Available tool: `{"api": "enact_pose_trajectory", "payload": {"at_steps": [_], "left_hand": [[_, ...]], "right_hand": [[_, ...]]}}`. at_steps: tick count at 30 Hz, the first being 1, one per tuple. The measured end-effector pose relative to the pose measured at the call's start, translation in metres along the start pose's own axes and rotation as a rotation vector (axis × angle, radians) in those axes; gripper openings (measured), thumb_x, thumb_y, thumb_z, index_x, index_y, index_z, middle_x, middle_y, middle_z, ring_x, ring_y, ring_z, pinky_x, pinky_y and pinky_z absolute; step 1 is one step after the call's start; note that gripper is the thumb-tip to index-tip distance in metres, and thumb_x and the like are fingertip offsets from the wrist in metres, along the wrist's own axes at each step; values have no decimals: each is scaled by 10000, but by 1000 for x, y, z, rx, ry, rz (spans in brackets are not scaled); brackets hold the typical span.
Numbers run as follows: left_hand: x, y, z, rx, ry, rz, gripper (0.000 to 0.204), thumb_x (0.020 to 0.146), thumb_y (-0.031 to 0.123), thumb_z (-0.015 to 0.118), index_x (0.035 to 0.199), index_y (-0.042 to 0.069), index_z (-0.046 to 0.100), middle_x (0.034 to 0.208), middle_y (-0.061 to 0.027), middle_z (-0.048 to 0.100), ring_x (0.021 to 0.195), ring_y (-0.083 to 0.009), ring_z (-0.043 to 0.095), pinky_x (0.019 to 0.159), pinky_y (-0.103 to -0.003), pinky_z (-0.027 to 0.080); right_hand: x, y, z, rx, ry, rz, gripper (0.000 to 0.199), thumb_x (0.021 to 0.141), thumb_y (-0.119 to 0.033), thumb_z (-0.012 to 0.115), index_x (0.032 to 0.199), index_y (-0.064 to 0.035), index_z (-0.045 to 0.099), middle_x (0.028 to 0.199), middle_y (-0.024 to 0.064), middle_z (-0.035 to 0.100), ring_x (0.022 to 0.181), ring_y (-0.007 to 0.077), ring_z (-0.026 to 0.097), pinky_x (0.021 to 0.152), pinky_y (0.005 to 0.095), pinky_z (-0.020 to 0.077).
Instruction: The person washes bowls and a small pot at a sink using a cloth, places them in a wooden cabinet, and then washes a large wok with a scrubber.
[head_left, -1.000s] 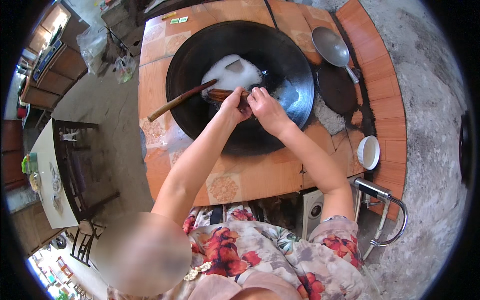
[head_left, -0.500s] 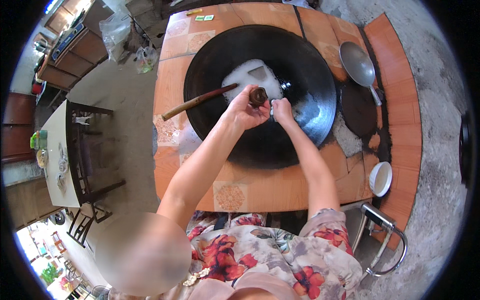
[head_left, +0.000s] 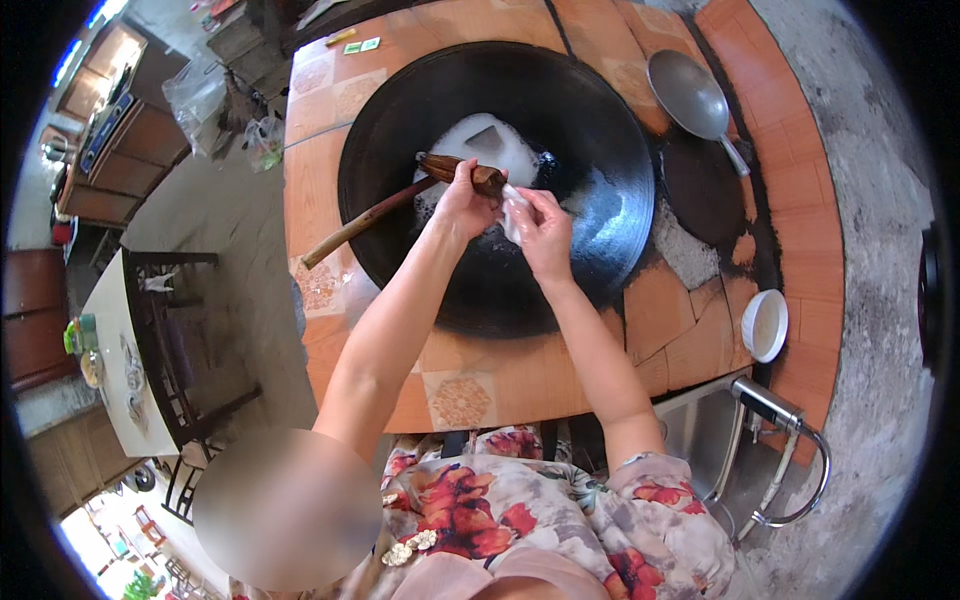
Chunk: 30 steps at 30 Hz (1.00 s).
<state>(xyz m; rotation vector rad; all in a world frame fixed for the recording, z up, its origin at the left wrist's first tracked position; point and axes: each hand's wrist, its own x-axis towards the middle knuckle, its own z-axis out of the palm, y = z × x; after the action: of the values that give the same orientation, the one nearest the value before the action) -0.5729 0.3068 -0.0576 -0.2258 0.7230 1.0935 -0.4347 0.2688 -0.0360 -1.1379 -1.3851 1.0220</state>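
A big black wok (head_left: 590,130) is set into a tiled orange stove top (head_left: 330,120). White foamy water (head_left: 480,140) lies in its far half. My left hand (head_left: 462,203) is closed on a brown brush-like stick (head_left: 460,170) over the wok's middle. My right hand (head_left: 540,225) pinches a small white cloth or wad (head_left: 512,212) against the stick's end. A long wooden handle (head_left: 355,225) leans out over the wok's left rim.
A metal ladle (head_left: 690,95) lies on the stove to the right of the wok. A small white bowl (head_left: 765,325) sits at the stove's right front edge. A metal tap (head_left: 780,440) stands lower right. A table with chairs (head_left: 130,340) is at left.
The view has shifted, so the wok sits further right and lower in the picture. Both hands stay together over the wok; the white wad now shows in my right hand.
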Motion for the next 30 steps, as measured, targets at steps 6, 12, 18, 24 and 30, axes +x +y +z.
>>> {"api": "enact_pose_trajectory", "payload": {"at_steps": [6,12,18,24,30], "left_hand": [[34,-24,-16,-141,-122,59,481,876,480,578,1022,25,524,964,-141,609,857,-311,580,868,-449,486],[24,-30,-11,-368,-208,103,359,823,305,718,1005,68,520,1000,-149,586,896,-332,581,873,-487,483],[18,-33,-17,-209,-196,194,356,853,400,656,916,72,534,833,-87,590,811,-255,581,861,-479,478],[17,-36,-16,-238,-106,243,413,866,491,601,870,85,526,771,-56,581,722,-242,565,775,-463,503],[20,-27,-22,-121,-83,140,482,869,529,569,907,51,527,796,-115,592,718,-262,566,732,-438,518]], "right_hand": [[-1,-28,15,-790,-68,-118,265,834,-98,547,1075,-34,636,1002,153,547,888,336,586,777,408,501],[5,-6,14,687,163,665,301,826,-1,631,1114,84,615,1009,90,660,883,147,628,802,244,484],[0,20,14,797,305,858,273,793,-6,697,1042,79,622,944,61,653,796,131,628,721,238,504],[-12,2,28,651,232,640,224,831,-25,673,1029,74,637,965,79,646,879,142,617,811,264,491],[-23,14,20,-217,-3,-62,244,837,-40,637,1075,11,642,1053,165,596,1011,275,585,860,312,469]]}}
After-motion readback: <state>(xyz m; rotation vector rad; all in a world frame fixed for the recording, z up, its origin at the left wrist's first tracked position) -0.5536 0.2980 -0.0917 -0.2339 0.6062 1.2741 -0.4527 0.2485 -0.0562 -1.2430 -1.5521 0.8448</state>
